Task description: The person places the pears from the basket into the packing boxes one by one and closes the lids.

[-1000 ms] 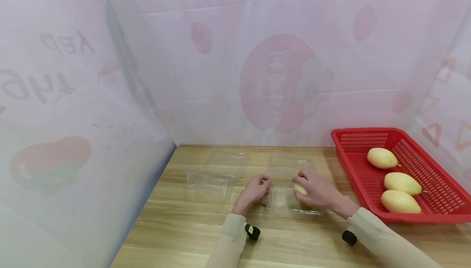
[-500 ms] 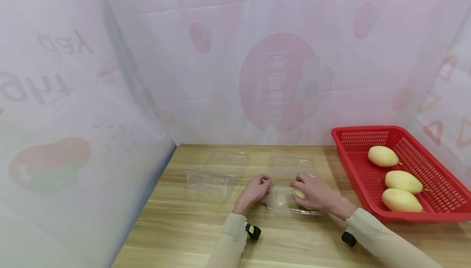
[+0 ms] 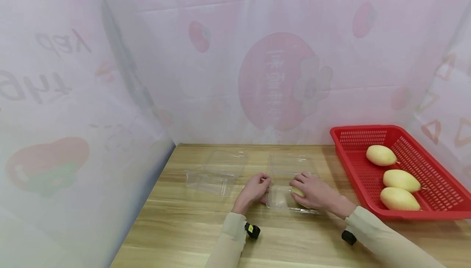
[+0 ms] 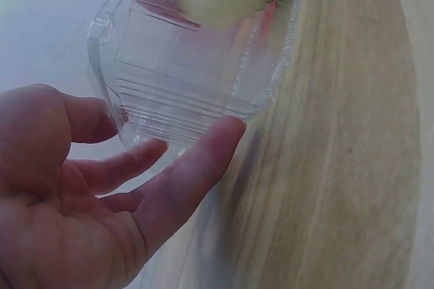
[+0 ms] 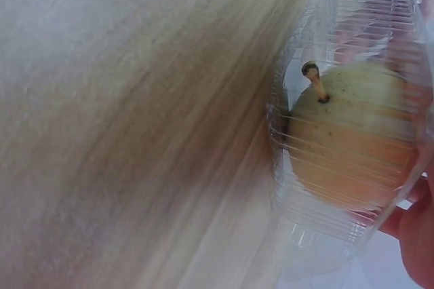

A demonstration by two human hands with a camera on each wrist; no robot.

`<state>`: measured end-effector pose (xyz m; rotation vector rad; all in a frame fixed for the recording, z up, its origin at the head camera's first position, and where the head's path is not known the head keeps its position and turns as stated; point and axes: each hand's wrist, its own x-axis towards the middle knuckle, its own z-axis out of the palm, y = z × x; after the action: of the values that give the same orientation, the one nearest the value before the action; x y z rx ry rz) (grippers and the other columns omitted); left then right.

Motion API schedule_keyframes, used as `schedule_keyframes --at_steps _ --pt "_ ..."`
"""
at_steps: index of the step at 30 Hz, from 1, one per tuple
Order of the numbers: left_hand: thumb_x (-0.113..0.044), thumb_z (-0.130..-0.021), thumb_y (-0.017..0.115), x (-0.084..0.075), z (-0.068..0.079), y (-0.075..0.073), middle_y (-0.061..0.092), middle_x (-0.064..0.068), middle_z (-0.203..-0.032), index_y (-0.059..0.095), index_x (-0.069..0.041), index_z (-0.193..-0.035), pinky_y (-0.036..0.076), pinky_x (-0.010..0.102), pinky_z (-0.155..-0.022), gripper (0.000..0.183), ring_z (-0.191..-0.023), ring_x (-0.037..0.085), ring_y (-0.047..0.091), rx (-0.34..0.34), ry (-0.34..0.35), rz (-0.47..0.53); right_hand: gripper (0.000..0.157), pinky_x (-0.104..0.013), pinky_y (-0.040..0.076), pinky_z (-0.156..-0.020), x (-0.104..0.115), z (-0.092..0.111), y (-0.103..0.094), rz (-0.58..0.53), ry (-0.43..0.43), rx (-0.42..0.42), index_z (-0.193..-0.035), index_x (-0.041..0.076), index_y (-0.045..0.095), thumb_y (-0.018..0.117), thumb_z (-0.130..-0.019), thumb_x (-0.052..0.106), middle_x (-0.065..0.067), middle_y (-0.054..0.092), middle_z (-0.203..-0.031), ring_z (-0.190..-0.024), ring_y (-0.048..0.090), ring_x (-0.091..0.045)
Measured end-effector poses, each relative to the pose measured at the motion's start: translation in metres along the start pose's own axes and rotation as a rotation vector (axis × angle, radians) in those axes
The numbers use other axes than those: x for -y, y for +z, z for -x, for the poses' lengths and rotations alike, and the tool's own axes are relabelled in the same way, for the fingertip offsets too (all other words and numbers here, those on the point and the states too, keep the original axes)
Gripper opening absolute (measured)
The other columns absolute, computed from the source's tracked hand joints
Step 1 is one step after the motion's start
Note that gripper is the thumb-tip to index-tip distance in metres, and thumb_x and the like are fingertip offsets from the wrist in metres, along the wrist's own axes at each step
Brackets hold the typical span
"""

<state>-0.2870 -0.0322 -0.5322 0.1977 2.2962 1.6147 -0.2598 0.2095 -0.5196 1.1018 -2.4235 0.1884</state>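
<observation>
In the head view, my right hand (image 3: 318, 193) curls over a pale yellow oval fruit (image 3: 297, 192) in the near half of a clear plastic box (image 3: 278, 197). The right wrist view shows the fruit (image 5: 352, 133) through the ribbed wall, its short brown stem facing the camera and fingers behind it. My left hand (image 3: 254, 190) holds the left end of the same box. In the left wrist view, its fingertips lie at the rim and end wall of the box (image 4: 183, 65). The box's lid (image 3: 290, 163) lies open behind.
A second clear box (image 3: 209, 183) with its lid open lies to the left. On the right, a red plastic basket (image 3: 347, 178) holds three more pale yellow fruits (image 3: 401, 181). A printed cloth (image 3: 220, 75) encloses the back and sides of the wooden table (image 3: 176, 227).
My right hand has shifted slightly left with the fruit, which now sits a little lower in the box. The left hand has stayed at the box's end.
</observation>
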Motion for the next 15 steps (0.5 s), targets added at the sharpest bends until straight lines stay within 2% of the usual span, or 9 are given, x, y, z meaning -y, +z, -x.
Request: schedule_keyframes --at_steps 5,15 --pt "-0.029 -0.100 0.053 -0.001 0.000 0.000 0.064 0.014 -0.092 0.059 -0.006 -0.120 0.057 0.032 -0.053 0.031 -0.067 0.021 0.063 0.008 0.004 0.002 0.026 -0.042 0.055 -0.079 0.000 0.000 -0.003 0.001 -0.008 -0.002 -0.104 0.013 0.070 0.074 -0.084 0.029 -0.002 0.065 -0.098 -0.094 0.061 -0.022" --pt "-0.030 -0.101 0.052 -0.002 0.001 -0.001 0.063 0.013 -0.094 0.058 -0.006 -0.122 0.057 0.032 -0.054 0.032 -0.075 0.021 0.063 0.019 -0.011 0.023 0.022 -0.037 0.056 -0.076 -0.006 -0.003 -0.016 -0.005 -0.029 0.002 -0.102 0.014 0.069 0.076 -0.082 0.023 -0.002 0.064 -0.094 -0.090 0.059 -0.021"
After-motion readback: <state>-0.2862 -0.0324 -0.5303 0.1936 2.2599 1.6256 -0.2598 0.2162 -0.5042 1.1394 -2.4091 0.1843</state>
